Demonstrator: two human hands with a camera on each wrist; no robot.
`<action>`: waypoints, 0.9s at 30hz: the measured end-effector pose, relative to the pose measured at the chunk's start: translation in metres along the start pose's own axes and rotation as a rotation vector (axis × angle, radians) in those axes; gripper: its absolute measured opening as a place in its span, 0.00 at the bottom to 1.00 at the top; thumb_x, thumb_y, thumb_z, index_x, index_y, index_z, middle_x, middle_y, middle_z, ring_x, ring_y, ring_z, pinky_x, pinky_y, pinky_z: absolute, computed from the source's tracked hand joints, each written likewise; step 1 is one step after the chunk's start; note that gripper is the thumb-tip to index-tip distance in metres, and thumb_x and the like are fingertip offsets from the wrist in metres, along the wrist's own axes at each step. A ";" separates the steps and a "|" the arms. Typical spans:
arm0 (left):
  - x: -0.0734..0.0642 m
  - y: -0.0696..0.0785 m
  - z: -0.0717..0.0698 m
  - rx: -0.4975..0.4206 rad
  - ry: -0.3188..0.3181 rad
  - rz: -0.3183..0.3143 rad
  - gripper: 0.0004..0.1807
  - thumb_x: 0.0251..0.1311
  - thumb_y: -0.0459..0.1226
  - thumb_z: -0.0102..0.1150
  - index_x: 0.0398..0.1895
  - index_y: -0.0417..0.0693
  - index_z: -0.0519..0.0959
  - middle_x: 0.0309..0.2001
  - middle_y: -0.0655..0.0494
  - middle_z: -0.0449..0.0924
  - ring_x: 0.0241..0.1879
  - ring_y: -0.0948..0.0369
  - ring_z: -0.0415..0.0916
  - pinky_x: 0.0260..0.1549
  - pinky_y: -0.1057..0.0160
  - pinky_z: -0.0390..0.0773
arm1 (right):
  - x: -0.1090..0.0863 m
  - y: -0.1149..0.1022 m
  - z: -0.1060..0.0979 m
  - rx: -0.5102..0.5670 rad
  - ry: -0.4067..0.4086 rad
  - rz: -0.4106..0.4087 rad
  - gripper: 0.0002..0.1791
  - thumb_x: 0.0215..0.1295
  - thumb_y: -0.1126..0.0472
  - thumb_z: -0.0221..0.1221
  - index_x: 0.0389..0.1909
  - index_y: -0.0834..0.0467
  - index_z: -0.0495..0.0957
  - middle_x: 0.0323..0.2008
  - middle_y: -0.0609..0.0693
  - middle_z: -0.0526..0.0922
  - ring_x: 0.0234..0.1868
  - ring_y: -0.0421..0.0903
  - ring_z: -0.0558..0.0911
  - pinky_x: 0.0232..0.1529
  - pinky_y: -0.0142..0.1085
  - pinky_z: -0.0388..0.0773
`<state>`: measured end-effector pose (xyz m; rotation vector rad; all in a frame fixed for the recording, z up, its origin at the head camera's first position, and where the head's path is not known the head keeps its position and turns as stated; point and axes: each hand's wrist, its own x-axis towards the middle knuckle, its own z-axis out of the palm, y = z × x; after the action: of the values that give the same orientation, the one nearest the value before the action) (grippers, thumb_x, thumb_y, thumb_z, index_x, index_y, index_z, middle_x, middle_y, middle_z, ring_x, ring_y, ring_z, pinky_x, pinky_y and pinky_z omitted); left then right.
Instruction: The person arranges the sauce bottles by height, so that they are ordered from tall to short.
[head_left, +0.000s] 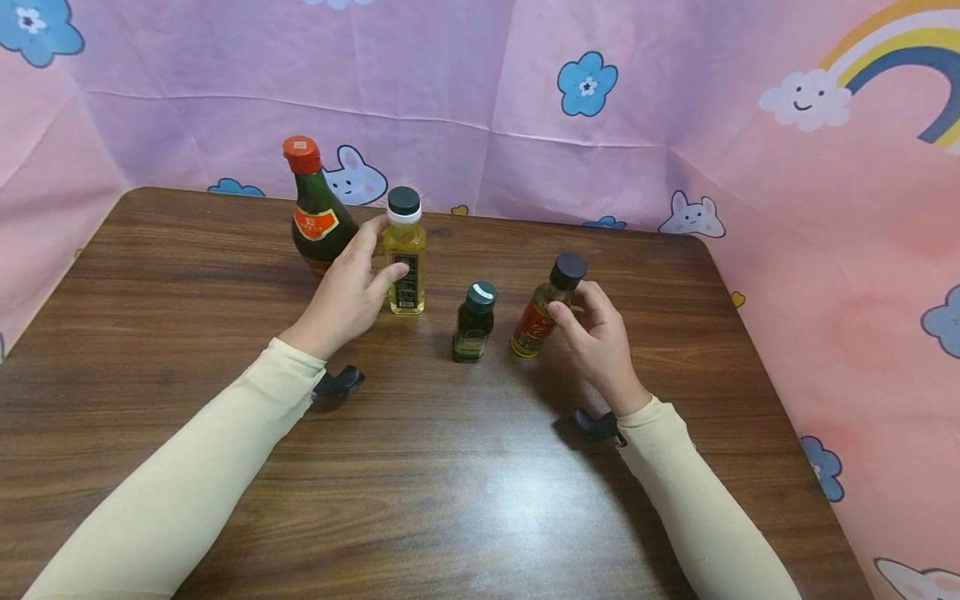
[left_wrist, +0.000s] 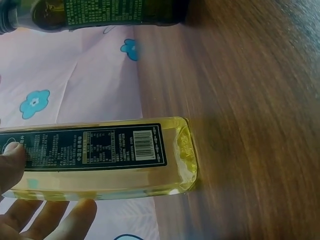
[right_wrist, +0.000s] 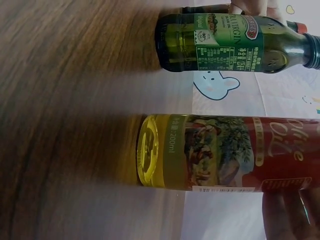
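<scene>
My left hand (head_left: 347,292) grips a square, clear bottle of yellow oil (head_left: 407,292) with a dark green cap; the left wrist view shows the thumb on its black label and fingers below. On the right, my right hand (head_left: 600,342) holds a slim olive oil bottle (head_left: 534,323) with a red label and black cap. Between them a small dark green olive oil bottle (head_left: 472,327) stands untouched on the table; its green label (right_wrist: 225,42) reads "extra virgin". I cannot tell from the wrist views whether either held bottle touches the tabletop.
Behind my left hand stands a large dark bottle (head_left: 321,212) with a red cap and an orange-red label. The brown wooden table (head_left: 420,483) meets a patterned cloth (head_left: 450,75) at the back and right. A black wrist mount (head_left: 339,383) juts from the left wrist.
</scene>
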<state>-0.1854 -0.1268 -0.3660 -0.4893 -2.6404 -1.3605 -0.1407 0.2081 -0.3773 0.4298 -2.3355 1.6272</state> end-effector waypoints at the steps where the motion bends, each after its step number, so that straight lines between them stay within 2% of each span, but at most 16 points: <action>1: 0.000 0.000 0.001 -0.002 0.001 0.003 0.36 0.76 0.38 0.57 0.81 0.45 0.54 0.77 0.42 0.59 0.76 0.45 0.59 0.72 0.40 0.60 | 0.000 0.000 0.000 -0.004 -0.001 0.004 0.15 0.73 0.69 0.61 0.57 0.67 0.78 0.51 0.58 0.80 0.53 0.42 0.79 0.59 0.37 0.79; 4: 0.000 0.001 0.001 -0.005 0.003 0.006 0.36 0.76 0.39 0.56 0.81 0.45 0.53 0.78 0.42 0.58 0.76 0.45 0.58 0.73 0.40 0.60 | 0.000 0.000 -0.001 -0.009 -0.003 0.003 0.15 0.73 0.69 0.61 0.57 0.67 0.78 0.52 0.57 0.80 0.54 0.42 0.79 0.60 0.39 0.79; 11: 0.000 0.002 0.002 0.000 0.005 0.009 0.36 0.76 0.38 0.57 0.81 0.45 0.53 0.77 0.42 0.59 0.76 0.46 0.59 0.73 0.40 0.60 | 0.002 0.000 -0.002 -0.031 -0.014 -0.035 0.16 0.72 0.69 0.62 0.58 0.67 0.78 0.52 0.57 0.80 0.54 0.46 0.80 0.58 0.34 0.80; 17: -0.001 0.001 0.001 -0.001 -0.003 -0.002 0.36 0.76 0.39 0.56 0.81 0.46 0.52 0.78 0.43 0.58 0.76 0.46 0.59 0.73 0.39 0.60 | 0.004 -0.001 -0.005 -0.090 -0.028 -0.062 0.15 0.72 0.68 0.62 0.57 0.65 0.79 0.51 0.56 0.81 0.56 0.50 0.81 0.60 0.49 0.81; 19: -0.001 0.001 0.000 -0.001 -0.004 -0.003 0.36 0.77 0.39 0.56 0.81 0.46 0.52 0.78 0.43 0.58 0.76 0.46 0.58 0.73 0.39 0.60 | 0.004 -0.002 -0.006 -0.110 -0.029 -0.068 0.14 0.72 0.68 0.62 0.57 0.65 0.80 0.51 0.56 0.81 0.57 0.49 0.81 0.60 0.50 0.80; 23: -0.001 0.000 0.000 0.000 -0.001 -0.001 0.36 0.76 0.39 0.56 0.81 0.46 0.53 0.78 0.42 0.58 0.76 0.45 0.59 0.72 0.39 0.60 | 0.005 -0.002 -0.009 -0.114 -0.013 -0.070 0.14 0.72 0.68 0.62 0.56 0.64 0.80 0.51 0.55 0.82 0.56 0.46 0.81 0.60 0.45 0.80; 27: -0.001 0.000 0.001 -0.001 0.001 0.001 0.36 0.76 0.39 0.56 0.81 0.46 0.53 0.77 0.42 0.59 0.75 0.46 0.59 0.72 0.39 0.60 | 0.010 -0.003 -0.012 -0.095 0.005 -0.076 0.15 0.72 0.69 0.61 0.57 0.65 0.79 0.51 0.54 0.81 0.56 0.48 0.81 0.61 0.40 0.80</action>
<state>-0.1842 -0.1266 -0.3672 -0.4900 -2.6380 -1.3610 -0.1477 0.2175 -0.3667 0.4874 -2.3517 1.4743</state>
